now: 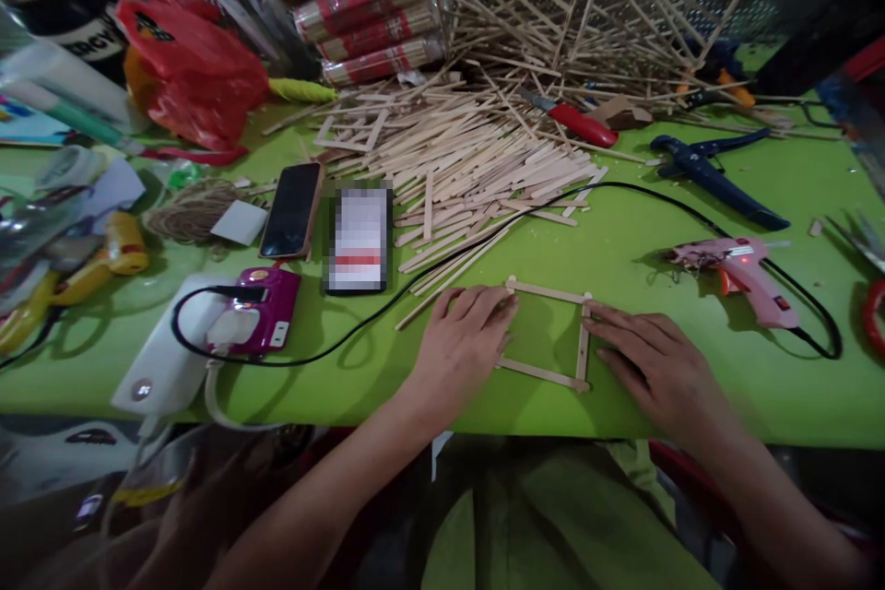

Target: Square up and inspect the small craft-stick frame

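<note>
Left hand (456,346) has its fingers (489,300) curled over the wooden stick frame (549,291) at 9 o'clock, can't tell from here if they're pinching. Right hand (664,352) is loosely spread at its 2 o'clock corner. It's on the green counter (608,249), loose sticks (442,143) at 11, pink glue gun (750,275) nearly 3.

Between the left grip (460,341) and right grip (656,350) I see a matt wooden frame (549,291); rightward, a smooth pink plastic glue gun (753,281); beyond the left, a glossy, crinkled plastic bag (200,78).
</note>
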A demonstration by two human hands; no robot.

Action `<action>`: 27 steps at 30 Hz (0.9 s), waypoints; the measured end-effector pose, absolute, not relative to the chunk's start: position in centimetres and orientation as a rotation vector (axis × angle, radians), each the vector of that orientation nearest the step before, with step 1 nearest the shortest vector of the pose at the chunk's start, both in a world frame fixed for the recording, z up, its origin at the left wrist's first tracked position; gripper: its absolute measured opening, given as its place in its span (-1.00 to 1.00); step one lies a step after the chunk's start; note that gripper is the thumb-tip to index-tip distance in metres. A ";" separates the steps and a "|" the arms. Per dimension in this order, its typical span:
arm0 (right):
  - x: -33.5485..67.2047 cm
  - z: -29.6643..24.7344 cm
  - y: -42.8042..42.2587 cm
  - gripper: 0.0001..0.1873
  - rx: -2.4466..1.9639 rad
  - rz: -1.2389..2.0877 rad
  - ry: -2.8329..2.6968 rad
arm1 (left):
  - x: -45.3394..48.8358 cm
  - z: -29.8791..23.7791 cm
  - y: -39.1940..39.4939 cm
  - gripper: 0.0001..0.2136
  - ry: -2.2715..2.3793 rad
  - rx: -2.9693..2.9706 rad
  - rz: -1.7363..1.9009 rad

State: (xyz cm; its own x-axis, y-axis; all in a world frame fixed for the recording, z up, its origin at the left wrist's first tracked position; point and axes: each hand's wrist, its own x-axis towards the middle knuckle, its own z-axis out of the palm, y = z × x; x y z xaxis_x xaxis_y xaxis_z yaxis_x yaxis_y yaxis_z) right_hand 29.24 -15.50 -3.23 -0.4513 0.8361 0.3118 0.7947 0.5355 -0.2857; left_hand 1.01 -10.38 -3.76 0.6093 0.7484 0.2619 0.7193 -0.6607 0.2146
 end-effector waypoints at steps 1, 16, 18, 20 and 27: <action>29.2 -3.2 -15.5 -0.52 -1.328 0.135 -2.364 | 1.0 -3.7 -10.4 -0.68 1.275 2.740 0.500; 29.1 -3.0 -15.3 -0.55 -1.311 0.082 -2.385 | 1.4 -3.4 -10.5 -0.71 1.330 2.833 0.466; 29.1 -3.0 -15.3 -0.52 -1.298 0.083 -2.391 | 1.5 -3.4 -10.6 -0.70 1.332 2.871 0.454; 29.1 -2.9 -15.3 -0.49 -1.289 0.094 -2.399 | 1.5 -3.4 -10.7 -0.68 1.335 2.888 0.426; 29.2 -3.1 -15.3 -0.43 -1.301 0.115 -2.388 | 1.9 -3.1 -10.7 -0.58 1.382 2.812 0.310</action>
State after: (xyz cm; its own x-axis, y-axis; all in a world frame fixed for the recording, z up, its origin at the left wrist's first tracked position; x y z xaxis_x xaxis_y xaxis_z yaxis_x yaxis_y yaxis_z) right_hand 29.16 -15.27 -3.09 -0.4762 0.8195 0.3189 0.7852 0.5595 -0.2653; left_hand 1.93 -10.75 -3.10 0.5954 0.7834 0.1785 0.7846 -0.6147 0.0806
